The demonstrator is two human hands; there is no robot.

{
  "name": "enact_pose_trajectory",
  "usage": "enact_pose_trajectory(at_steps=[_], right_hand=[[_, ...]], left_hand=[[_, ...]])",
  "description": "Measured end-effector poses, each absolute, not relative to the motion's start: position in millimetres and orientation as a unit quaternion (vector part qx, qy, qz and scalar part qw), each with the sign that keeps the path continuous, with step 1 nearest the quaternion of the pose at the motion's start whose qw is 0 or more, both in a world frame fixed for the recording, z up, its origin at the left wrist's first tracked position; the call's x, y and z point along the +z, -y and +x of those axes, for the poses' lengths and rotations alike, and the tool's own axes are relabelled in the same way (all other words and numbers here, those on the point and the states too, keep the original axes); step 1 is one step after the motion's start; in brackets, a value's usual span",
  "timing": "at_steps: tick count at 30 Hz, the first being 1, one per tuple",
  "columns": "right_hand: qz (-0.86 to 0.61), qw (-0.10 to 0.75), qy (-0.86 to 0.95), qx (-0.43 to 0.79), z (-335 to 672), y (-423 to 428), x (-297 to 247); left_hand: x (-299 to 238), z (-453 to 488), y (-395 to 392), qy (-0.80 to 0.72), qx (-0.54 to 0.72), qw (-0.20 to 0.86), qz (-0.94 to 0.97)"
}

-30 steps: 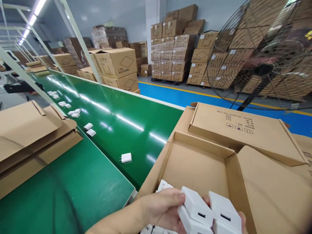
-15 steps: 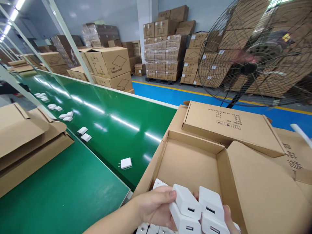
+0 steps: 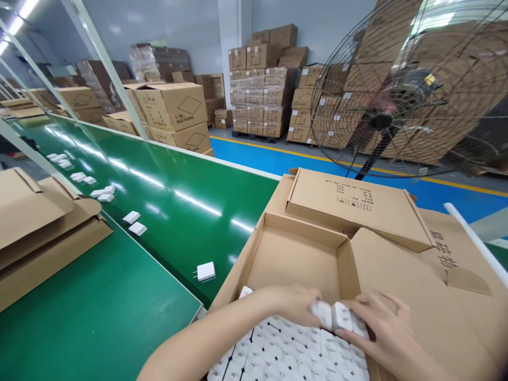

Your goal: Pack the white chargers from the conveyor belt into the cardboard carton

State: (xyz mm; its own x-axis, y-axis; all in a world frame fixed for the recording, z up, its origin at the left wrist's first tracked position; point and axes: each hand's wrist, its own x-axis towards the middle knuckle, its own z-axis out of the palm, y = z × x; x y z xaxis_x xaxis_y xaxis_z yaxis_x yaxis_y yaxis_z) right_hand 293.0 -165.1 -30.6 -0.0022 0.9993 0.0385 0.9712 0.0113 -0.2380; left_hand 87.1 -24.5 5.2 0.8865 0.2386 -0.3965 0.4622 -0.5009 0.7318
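Observation:
My left hand, slightly blurred, is closed round white USB charger plugs. Beside it, my right hand grips more white chargers between thumb and fingers. The two groups sit close together, with their prong ends up. Both hands are low in an open cardboard box, at the edge of tightly packed rows of upright chargers. My left forearm covers part of those rows. Whether the held chargers touch the box bottom, I cannot tell.
A green conveyor belt runs along the left, carrying a single charger and small groups further back. A closed carton lies behind the open box. Flat cardboard is stacked at left. A large fan stands behind.
Both hands have moved away from me, lowering the chargers into the box. The chargers have turned from USB ports facing me to prongs up. The packed rows are now more visible.

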Motion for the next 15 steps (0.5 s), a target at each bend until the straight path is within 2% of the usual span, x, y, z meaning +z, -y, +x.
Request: enact_pose_trajectory(at_steps=[2,5,10,12,15], right_hand=[[-0.674,0.075,0.728,0.101,291.5,169.2,-37.9],[-0.674,0.097,0.720,0.134,280.9,171.6,-40.9],[-0.691,0.109,0.679,0.224,268.0,168.0,-35.9],[-0.696,0.131,0.671,0.219,265.9,168.0,-35.5],[-0.704,0.171,0.662,0.193,263.1,169.6,-36.8]], left_hand=[[-13.3,107.3,27.3,-0.159,-0.163,0.437,0.870],[-25.3,113.1,26.9,-0.155,-0.125,0.439,0.876],[13.3,43.7,9.7,-0.243,0.007,0.405,0.881],[32.9,1.0,2.0,-0.335,0.043,0.355,0.872],[42.2,-50.1,-0.9,-0.497,-0.061,0.184,0.846]])
